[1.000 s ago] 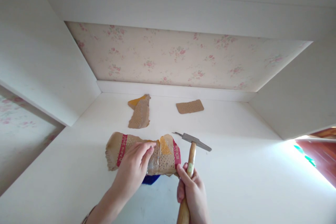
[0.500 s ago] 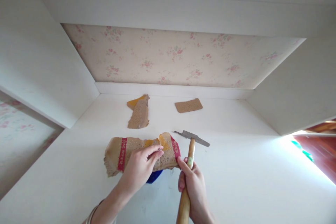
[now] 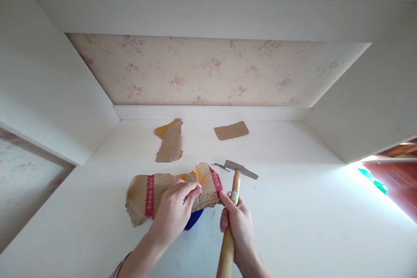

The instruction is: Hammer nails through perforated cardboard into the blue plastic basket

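Observation:
My right hand (image 3: 239,226) is wrapped round the wooden handle of a hammer (image 3: 227,249). The hammer's grey metal head points away from me, above the white surface. Its thumb lies at the right end of a brown, hole-punched, cardboard-like piece (image 3: 138,189) with red printed bands. Over the middle of that piece, my left hand (image 3: 176,204) is closed in a pinch; what its fingertips hold, if anything, is too small to make out. An orange-yellow torn patch (image 3: 202,174) shows beside the fingertips. Part of a blue object (image 3: 194,219) sticks out below the piece.
A torn brown strip (image 3: 170,145) with a yellow scrap (image 3: 161,130) lies at the back left. Another brown strip (image 3: 232,130) is at the back right. A thin dark metal tool (image 3: 220,167) lies near the hammer head. White panels and floral wallpaper (image 3: 211,71) enclose the surface.
The whole view has shifted slightly. Both hands keep nearly the same pose, the left pinched over the brown piece and the right round the hammer.

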{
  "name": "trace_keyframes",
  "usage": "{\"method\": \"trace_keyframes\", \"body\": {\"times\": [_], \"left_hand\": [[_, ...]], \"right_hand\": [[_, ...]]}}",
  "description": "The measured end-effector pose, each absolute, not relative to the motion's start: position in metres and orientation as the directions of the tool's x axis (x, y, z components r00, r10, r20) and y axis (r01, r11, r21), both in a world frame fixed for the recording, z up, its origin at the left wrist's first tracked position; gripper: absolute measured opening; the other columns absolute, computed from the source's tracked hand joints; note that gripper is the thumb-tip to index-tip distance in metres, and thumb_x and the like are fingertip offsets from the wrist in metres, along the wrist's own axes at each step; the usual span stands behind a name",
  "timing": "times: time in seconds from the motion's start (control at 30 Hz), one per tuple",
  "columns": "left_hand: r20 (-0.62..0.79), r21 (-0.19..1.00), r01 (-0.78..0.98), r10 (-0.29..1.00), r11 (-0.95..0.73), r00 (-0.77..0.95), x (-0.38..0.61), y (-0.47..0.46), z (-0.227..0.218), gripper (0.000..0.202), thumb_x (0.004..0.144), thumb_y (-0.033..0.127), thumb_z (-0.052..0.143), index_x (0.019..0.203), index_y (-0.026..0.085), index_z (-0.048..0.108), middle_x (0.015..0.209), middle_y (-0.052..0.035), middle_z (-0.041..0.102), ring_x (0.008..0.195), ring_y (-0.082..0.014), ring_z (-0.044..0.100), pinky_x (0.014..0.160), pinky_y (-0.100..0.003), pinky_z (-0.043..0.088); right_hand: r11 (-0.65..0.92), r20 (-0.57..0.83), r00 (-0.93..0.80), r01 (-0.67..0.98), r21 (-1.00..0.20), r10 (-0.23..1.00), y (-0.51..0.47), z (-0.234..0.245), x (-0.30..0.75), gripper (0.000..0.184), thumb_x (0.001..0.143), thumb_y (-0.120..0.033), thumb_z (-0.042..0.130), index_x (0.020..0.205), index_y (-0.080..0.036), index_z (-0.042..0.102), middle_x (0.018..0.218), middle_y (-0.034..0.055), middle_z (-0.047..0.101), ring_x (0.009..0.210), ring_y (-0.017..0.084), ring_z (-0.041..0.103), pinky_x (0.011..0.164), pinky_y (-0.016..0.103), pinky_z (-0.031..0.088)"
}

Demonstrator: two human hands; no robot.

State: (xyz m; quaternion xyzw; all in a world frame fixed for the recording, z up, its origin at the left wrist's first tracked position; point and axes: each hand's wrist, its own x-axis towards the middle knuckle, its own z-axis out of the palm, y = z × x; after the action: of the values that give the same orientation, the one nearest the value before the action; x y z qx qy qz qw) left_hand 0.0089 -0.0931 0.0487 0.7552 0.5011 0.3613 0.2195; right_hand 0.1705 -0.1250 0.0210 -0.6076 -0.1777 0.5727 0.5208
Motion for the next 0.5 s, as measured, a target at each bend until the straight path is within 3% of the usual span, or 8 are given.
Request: {"method": "trace_keyframes", "body": {"times": [0.5], "left_hand": [[0.366, 0.643, 0.611, 0.885, -0.463, 0.286, 0.0124, -0.0910, 0.0447, 0.018, 0.097, 0.024, 0.051, 0.092, 0.022, 0.068, 0.086, -0.0038, 0.072, 0.079, -0.0180, 0.065, 0.077, -0.029, 0.052]], "right_hand": [[-0.383, -0.514, 0.291, -0.404, -0.831, 0.807, -0.1212, 0.0183, 0.1722, 0.041, 0.077, -0.056, 0.070, 0.077, -0.022, 0.046, 0.032, -0.0112, 0.043, 0.029, 0.006, 0.031, 0.033, 0.016, 0.021]]}}
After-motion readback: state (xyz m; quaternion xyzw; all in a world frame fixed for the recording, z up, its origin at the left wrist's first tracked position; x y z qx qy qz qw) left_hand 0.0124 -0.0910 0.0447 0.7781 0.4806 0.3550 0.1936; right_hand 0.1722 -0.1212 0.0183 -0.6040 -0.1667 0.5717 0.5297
